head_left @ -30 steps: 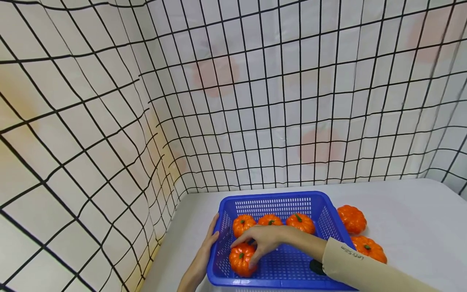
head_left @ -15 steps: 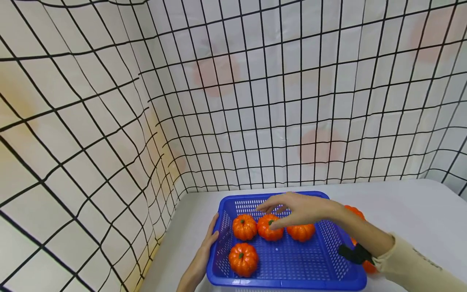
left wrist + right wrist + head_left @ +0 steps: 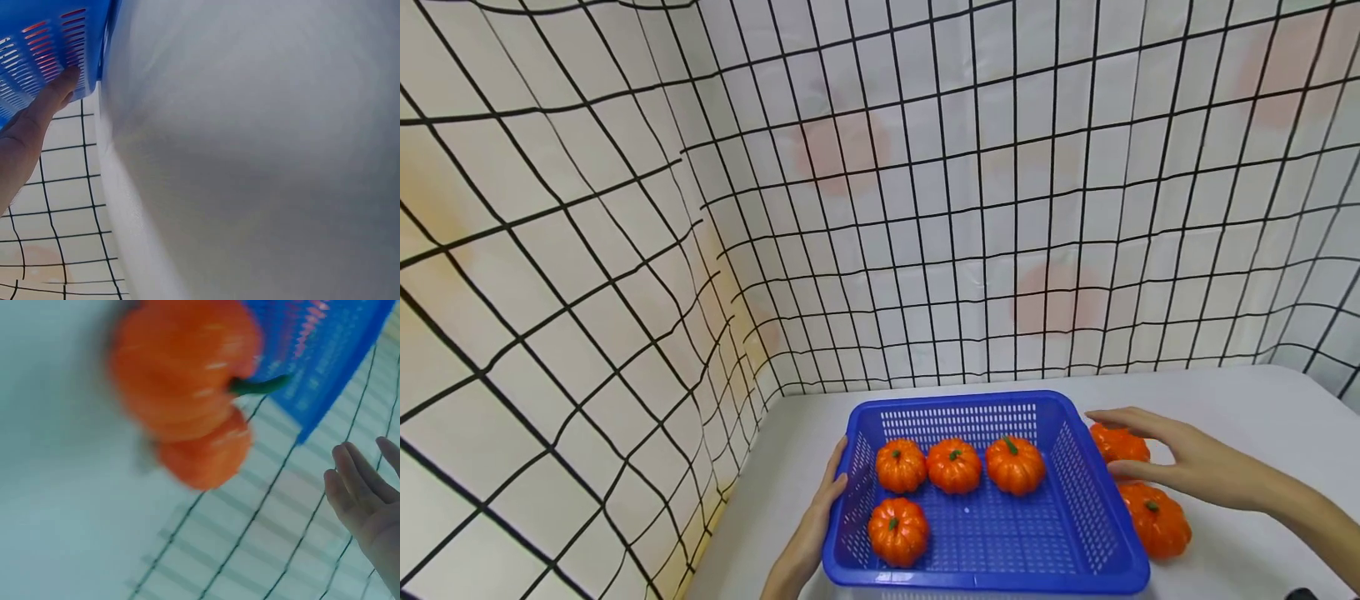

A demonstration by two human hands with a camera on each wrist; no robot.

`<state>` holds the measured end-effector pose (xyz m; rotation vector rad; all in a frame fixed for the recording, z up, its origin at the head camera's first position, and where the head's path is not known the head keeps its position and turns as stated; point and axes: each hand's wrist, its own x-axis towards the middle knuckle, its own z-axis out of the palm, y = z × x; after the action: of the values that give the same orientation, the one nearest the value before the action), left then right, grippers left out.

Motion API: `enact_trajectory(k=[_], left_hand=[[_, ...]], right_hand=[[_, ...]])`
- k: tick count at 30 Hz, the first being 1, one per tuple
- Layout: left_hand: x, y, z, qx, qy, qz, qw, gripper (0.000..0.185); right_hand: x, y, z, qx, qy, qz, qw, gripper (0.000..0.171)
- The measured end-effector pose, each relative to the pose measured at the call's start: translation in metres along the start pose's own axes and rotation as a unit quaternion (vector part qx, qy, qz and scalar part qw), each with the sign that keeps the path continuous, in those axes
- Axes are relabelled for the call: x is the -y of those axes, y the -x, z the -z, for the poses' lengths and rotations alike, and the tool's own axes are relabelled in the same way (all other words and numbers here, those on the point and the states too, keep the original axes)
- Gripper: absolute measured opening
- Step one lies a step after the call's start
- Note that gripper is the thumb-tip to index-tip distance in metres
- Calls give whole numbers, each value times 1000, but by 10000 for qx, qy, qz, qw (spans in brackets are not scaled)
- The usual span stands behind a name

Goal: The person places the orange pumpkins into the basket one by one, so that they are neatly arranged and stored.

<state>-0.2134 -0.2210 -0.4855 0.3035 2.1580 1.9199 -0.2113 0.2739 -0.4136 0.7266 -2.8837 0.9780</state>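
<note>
In the head view, a blue basket (image 3: 1078, 533) is sitting on the white counter (image 3: 1240, 400), near the corner of the grid-patterned backdrop (image 3: 625, 208). Four orange pumpkins are lying inside it: three in a row toward the back, the left one (image 3: 901, 465), the middle one (image 3: 954, 466) and the right one (image 3: 1015, 464), and a fourth pumpkin (image 3: 897, 531) lying alone at the front left. The left hand (image 3: 820, 517) is resting flat against the basket's left outer wall, fingers straight and gripping nothing. The right hand (image 3: 1180, 458) is hovering just outside the basket's right wall with fingers spread and relaxed, holding nothing, directly over the far pumpkin (image 3: 1118, 443) on the counter. A near pumpkin (image 3: 1156, 520) is lying just in front of that one, beside the basket.

In the left wrist view, the left hand's fingertips (image 3: 62, 87) are pressing on the basket's slotted wall (image 3: 37, 50), with the bare counter filling the rest.

In the right wrist view, blurred by motion, two pumpkins (image 3: 187, 381) are lying next to the basket's edge (image 3: 325, 356), and the right hand's fingers (image 3: 356, 487) are showing straight and apart from them.
</note>
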Motion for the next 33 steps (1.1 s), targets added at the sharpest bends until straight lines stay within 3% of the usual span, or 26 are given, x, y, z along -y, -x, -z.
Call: enact_trajectory(k=[2,7,13,20,24,27,33], left_hand=[[0,0,0,-44,-11,-1,10000,62],[-1,1,1,-92,26,16,10000,61],[-1,0,0,-142,75,5,9999,61],[-2,-1,-1,-176,-5,56,9998,61],[-1,-1,-1,-180,-1,60,9998,60],[0,-1,-1,-185,24,40,9998,60],[0,-1,0,-164,-39,-10,9999,59]], right_hand=[[-19,14,-2,-163,213,-175,9995,60],[-57,41,-13,125,333,-646,9973,61],[-88,60,-31,700,-149,-902,9933,65],[-89,64,-47,1167,-1216,-1431,9752,77],[-85,64,-52,1011,-1030,-1299,9810,79],[-85,64,-55,740,-612,-968,9907,75],[-93,67,-56,353,-632,-399,9966,63]])
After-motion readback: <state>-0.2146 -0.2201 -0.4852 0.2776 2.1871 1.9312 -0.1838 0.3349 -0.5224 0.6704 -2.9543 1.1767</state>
